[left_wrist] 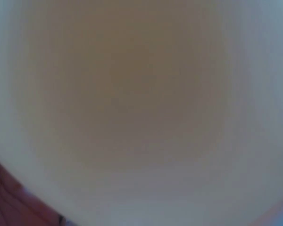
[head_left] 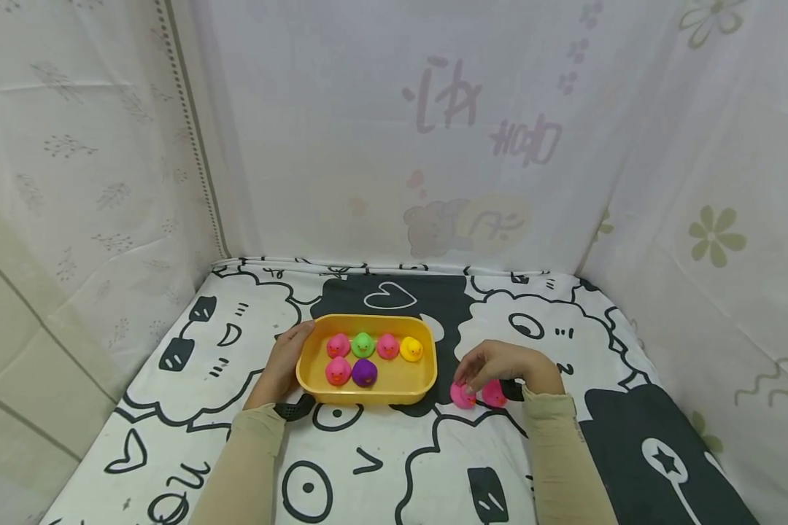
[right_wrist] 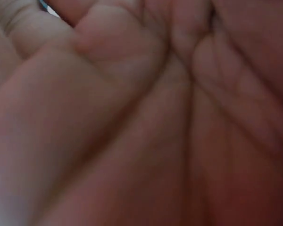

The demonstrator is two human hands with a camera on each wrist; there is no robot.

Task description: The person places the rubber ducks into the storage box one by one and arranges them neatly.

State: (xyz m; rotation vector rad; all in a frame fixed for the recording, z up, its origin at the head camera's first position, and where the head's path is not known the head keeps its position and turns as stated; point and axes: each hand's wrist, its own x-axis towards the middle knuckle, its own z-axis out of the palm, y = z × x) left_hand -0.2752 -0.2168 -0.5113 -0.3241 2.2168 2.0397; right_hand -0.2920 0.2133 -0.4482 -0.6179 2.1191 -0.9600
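Observation:
A yellow rectangular tray (head_left: 394,390) stands on the cloth. My left hand (head_left: 282,364) holds it at its left end, fingertips by the far left corner. Inside sit several small rubber ducks: pink ones, a green duck (head_left: 362,345), a yellow duck (head_left: 411,348) and a purple duck (head_left: 364,372). Right of the tray, my right hand (head_left: 499,362) pinches a pink rubber duck (head_left: 462,396) low over the cloth. Another pink duck (head_left: 494,394) lies just under that hand. The right wrist view shows only the palm (right_wrist: 132,117); the left wrist view is mostly a blur.
A black-and-white cartoon cloth (head_left: 368,467) covers the surface. Pale printed curtains (head_left: 341,146) hang at the back and both sides. Dark bands sit at both wrists, below the sleeves (head_left: 561,452).

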